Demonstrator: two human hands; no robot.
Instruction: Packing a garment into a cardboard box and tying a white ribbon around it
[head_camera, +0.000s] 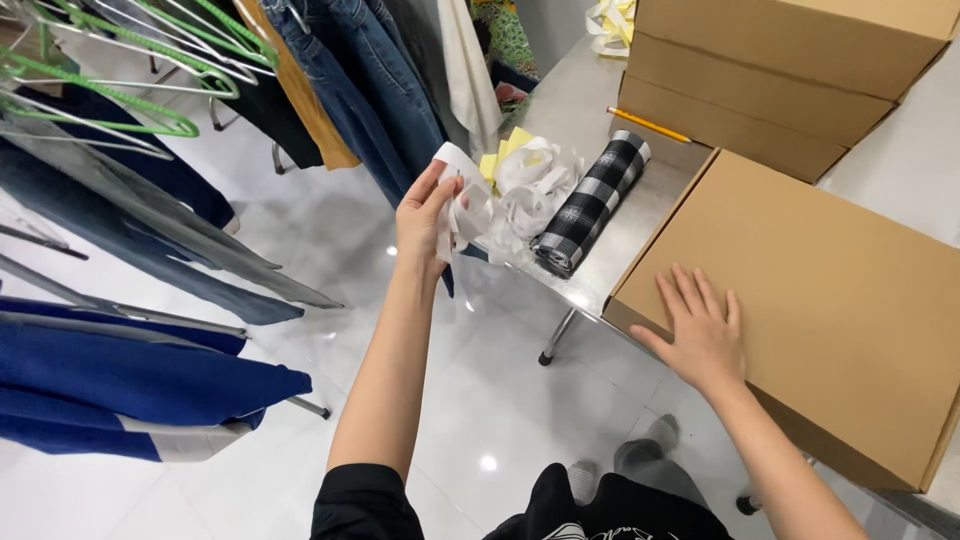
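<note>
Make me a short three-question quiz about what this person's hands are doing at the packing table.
1. True or false: the right hand lies flat on the closed cardboard box.
2. What does the left hand hold? A) a pencil B) a white paper strip C) a hanger
3. What pattern has the rolled cloth beside the paper heap?

Key: 1 true; 2 B; 3 black and white check.

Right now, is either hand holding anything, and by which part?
The left hand pinches a white paper strip by its upper end, between thumb and fingers. The right hand holds nothing; it lies flat, palm down, on the closed cardboard box.
</note>
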